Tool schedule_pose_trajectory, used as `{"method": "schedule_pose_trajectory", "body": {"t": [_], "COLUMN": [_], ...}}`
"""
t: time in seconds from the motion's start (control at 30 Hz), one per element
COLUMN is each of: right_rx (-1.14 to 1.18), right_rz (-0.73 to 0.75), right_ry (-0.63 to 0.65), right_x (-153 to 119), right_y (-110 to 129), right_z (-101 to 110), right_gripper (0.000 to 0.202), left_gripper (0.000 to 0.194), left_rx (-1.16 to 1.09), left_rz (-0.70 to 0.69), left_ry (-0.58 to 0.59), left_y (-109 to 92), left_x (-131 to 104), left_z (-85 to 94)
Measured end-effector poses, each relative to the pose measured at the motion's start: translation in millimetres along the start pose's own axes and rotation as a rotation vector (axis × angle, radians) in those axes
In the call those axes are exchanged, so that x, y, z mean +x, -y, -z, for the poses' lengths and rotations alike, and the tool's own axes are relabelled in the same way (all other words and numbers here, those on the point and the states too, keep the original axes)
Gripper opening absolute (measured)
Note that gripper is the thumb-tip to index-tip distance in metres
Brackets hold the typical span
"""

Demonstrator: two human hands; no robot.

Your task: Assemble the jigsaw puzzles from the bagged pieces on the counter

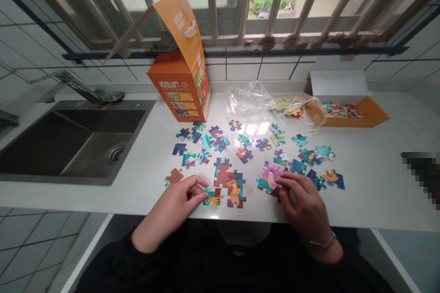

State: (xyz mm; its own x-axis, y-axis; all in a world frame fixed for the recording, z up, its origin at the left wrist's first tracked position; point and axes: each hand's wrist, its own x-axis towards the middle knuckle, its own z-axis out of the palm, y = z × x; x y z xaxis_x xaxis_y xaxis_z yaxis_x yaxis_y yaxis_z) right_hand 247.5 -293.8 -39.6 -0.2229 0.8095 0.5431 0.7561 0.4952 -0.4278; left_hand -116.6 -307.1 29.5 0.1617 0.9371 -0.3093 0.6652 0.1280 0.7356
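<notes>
My left hand is closed at the counter's front, thumb and fingers at the left edge of a teal and yellow puzzle piece. Just right of that piece lies a joined group of puzzle pieces with brown shapes and an orange figure. My right hand has its fingers curled together on the right side of a purple and teal joined puzzle section, partly covering it. A brown puzzle piece lies beyond my left wrist. Several loose pieces, among them a red one, are spread farther back.
An orange puzzle box stands with its lid up by the window bars. Clear plastic wrapping lies right of it, beside an open yellow box holding more pieces. A dark sink is at left.
</notes>
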Motion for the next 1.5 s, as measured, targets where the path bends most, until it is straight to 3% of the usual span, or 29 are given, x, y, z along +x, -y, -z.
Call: {"method": "schedule_pose_trajectory", "body": {"t": [0.13,0.27,0.93,1.17,1.37,1.5], "right_rx": [0.001,0.007,0.021,0.023,0.002,-0.011], "right_rz": [0.002,-0.002,-0.041,-0.026,-0.012,0.083], "right_ry": [0.001,0.007,0.012,0.016,0.013,0.019], "right_x": [-0.5,-1.4,-0.6,-1.6,-1.0,-2.8], "right_y": [-0.8,-2.0,0.4,-0.5,-2.3,12.4], "right_z": [0.0,-0.3,0.4,-0.2,0.7,-0.2], "right_gripper": [0.019,0.021,0.020,0.020,0.020,0.027], "left_gripper": [0.022,0.025,0.021,0.015,0.012,0.015], "left_rx": [-0.060,-0.069,0.096,0.164,0.261,0.315], "left_rz": [0.049,0.089,0.033,-0.062,-0.395,-0.491], "left_ry": [0.009,-0.034,-0.080,-0.116,-0.111,-0.067], "left_y": [-13.3,-17.4,-18.9,-18.4,-8.2,-5.4], "left_x": [2.7,7.9,9.2,6.6,-1.7,-5.7], "left_z": [-20.0,-27.9,-26.5,-28.9,-33.9,-35.6]}}
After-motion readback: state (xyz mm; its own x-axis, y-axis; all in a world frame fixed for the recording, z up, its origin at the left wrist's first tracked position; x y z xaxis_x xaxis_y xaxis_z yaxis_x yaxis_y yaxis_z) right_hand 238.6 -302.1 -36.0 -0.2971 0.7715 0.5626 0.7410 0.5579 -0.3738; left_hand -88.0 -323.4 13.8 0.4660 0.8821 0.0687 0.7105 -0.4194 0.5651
